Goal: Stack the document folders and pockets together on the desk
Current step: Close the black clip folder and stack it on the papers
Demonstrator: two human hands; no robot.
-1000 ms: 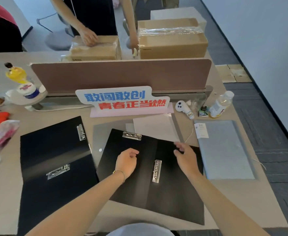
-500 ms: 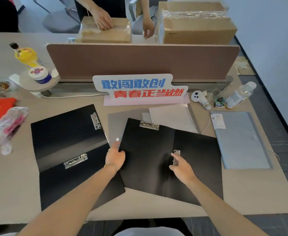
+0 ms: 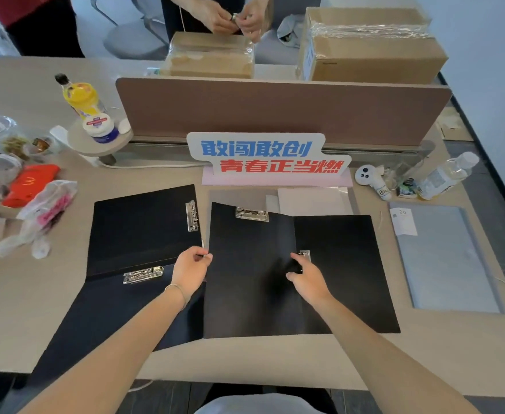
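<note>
Head view: left hand (image 3: 192,271) pinches open folder's (image 3: 335,273) left edge; right hand's (image 3: 308,277) grip holds its clip (image 3: 305,255).

- Left hand (image 3: 192,268) reaches forward, thumb and fingers pinched together.
- Right hand (image 3: 308,277) stretched ahead, palm down, fingers curled, index extended.

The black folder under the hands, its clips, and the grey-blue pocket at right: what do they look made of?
Black folder: looks like matte plastic or coated board; dull sheen, sharp centre crease.
Clips: metal, polished; bright mirror glints.
Grey-blue pocket: probably translucent frosted plastic; soft glare, a white label near its top corner.
</note>
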